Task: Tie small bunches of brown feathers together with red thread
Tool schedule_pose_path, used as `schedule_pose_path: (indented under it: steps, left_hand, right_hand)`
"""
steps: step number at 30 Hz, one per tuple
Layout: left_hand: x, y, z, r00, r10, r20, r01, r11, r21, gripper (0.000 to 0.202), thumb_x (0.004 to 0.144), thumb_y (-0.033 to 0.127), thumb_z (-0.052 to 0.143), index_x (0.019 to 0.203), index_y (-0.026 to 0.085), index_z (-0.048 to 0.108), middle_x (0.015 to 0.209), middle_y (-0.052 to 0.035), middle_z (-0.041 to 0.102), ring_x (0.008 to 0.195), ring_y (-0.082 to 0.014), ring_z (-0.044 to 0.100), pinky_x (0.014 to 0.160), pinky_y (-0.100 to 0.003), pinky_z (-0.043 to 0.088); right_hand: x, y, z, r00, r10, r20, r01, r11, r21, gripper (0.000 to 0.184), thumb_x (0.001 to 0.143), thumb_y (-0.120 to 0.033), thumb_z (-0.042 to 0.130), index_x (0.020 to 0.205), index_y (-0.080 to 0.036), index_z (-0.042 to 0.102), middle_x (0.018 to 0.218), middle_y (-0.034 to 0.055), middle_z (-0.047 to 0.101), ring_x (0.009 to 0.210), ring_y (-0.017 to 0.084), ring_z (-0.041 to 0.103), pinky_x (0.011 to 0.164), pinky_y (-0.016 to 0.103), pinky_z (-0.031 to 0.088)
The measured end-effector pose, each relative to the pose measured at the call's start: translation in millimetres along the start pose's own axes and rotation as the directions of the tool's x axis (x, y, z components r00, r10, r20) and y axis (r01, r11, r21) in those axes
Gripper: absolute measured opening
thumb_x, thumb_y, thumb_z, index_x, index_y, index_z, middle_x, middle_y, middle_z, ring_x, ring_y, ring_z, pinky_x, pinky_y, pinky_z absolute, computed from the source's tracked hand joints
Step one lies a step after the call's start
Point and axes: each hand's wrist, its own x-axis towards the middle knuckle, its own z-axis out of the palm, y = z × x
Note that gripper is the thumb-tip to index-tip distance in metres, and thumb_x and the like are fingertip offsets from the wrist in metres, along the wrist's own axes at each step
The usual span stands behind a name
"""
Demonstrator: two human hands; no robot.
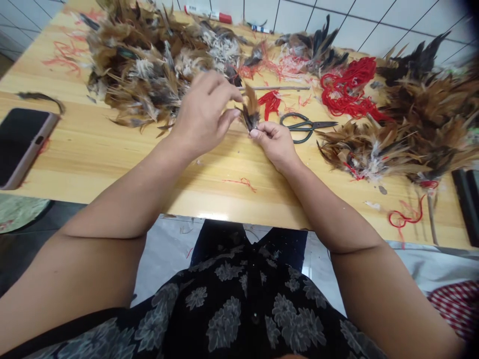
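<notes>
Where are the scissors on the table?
In the head view, the scissors lie on the wooden table, just beyond and right of the person's right hand, with red string past them.

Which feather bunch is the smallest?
The little brown-and-black tuft, pinched between the left hand and right hand. The big pile and the others on the table are far larger.

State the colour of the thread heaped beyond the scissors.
Bright red thread, best seen in the head view.
</notes>
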Motion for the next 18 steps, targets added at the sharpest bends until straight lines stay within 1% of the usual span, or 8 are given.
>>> schedule_pose_path:
  steps: [2,4,6,8,11,14,16,18]
  left_hand:
    - [2.0,4.8,-0.5,0.989,0.074,-0.127,-0.067,0.996,0.063,0.029,0.095,0.034,0.107,0.101,0.029,0.078,0.117,-0.0126,0.070,0.124,-0.0414,0.061,0.122,-0.058,0.047]
    - [1.8,10.7,-1.0,0.992,0.009,-0.129,-0.005,0.999,0.034,0.035,0.097,0.038,0.108,0.094,0.028,0.075,0.105,-0.0089,0.066,0.108,-0.0350,0.062,0.112,-0.052,0.049]
    - [-0.9,15.8,1.2,0.989,-0.142,-0.038,0.139,0.989,-0.055,0.043,0.101,0.044,0.110,0.088,0.027,0.073,0.090,-0.0042,0.061,0.092,-0.0289,0.060,0.099,-0.046,0.049]
    - [-5.0,18.6,6.9,0.958,-0.275,0.077,0.284,0.947,-0.149,0.045,0.101,0.047,0.112,0.086,0.027,0.075,0.080,-0.0012,0.058,0.083,-0.0259,0.059,0.086,-0.042,0.048]
    - [-10.3,20.2,17.4,0.901,-0.378,0.213,0.424,0.870,-0.251,0.041,0.101,0.038,0.113,0.086,0.026,0.076,0.074,0.0007,0.060,0.078,-0.0238,0.060,0.073,-0.037,0.045]
    - [-13.0,22.8,23.6,0.871,-0.428,0.241,0.487,0.817,-0.309,0.042,0.103,0.025,0.109,0.080,0.025,0.073,0.073,0.0014,0.062,0.076,-0.0218,0.061,0.070,-0.035,0.045]
    - [-14.0,26.0,24.8,0.858,-0.454,0.239,0.512,0.780,-0.360,0.044,0.106,0.022,0.108,0.079,0.025,0.073,0.074,0.0009,0.065,0.075,-0.0212,0.063,0.071,-0.035,0.046]
    - [-14.7,29.5,25.0,0.839,-0.481,0.255,0.543,0.707,-0.453,0.047,0.106,0.024,0.110,0.080,0.024,0.072,0.074,0.0005,0.067,0.073,-0.0207,0.066,0.072,-0.036,0.048]
  right_hand:
    - [-0.1,1.1,-0.2,0.999,-0.001,-0.046,0.003,0.999,0.042,0.069,0.097,-0.088,0.095,0.087,-0.023,0.072,0.083,-0.0016,0.059,0.082,0.015,0.050,0.077,0.032,0.044]
    - [-0.5,1.1,-0.5,0.997,0.001,-0.078,0.005,0.998,0.064,0.071,0.099,-0.091,0.091,0.088,-0.024,0.070,0.085,-0.0013,0.060,0.082,0.015,0.049,0.077,0.032,0.043]
    - [-1.4,-0.4,-0.4,0.995,0.001,-0.099,0.004,0.999,0.052,0.072,0.100,-0.092,0.089,0.088,-0.024,0.069,0.085,-0.0014,0.058,0.082,0.015,0.049,0.077,0.032,0.043]
    - [-2.3,-3.2,0.3,0.995,-0.001,-0.103,0.002,1.000,0.008,0.072,0.101,-0.092,0.088,0.087,-0.025,0.067,0.082,-0.0024,0.054,0.082,0.015,0.048,0.076,0.032,0.043]
    - [-2.9,-6.7,2.3,0.996,-0.016,-0.091,0.011,0.998,-0.055,0.073,0.100,-0.091,0.089,0.083,-0.026,0.062,0.077,-0.0040,0.046,0.082,0.016,0.046,0.075,0.032,0.043]
    - [-3.0,-6.2,3.8,0.996,-0.028,-0.086,0.021,0.996,-0.082,0.073,0.101,-0.091,0.089,0.083,-0.026,0.062,0.076,-0.0042,0.045,0.081,0.016,0.046,0.075,0.032,0.044]
    - [-3.4,-4.2,3.6,0.995,-0.024,-0.095,0.016,0.996,-0.091,0.071,0.103,-0.091,0.087,0.086,-0.026,0.065,0.078,-0.0033,0.049,0.082,0.016,0.047,0.076,0.032,0.045]
    - [-4.0,-2.9,2.8,0.993,-0.010,-0.119,-0.001,0.995,-0.096,0.070,0.105,-0.091,0.084,0.088,-0.025,0.067,0.080,-0.0021,0.053,0.083,0.017,0.050,0.077,0.032,0.048]
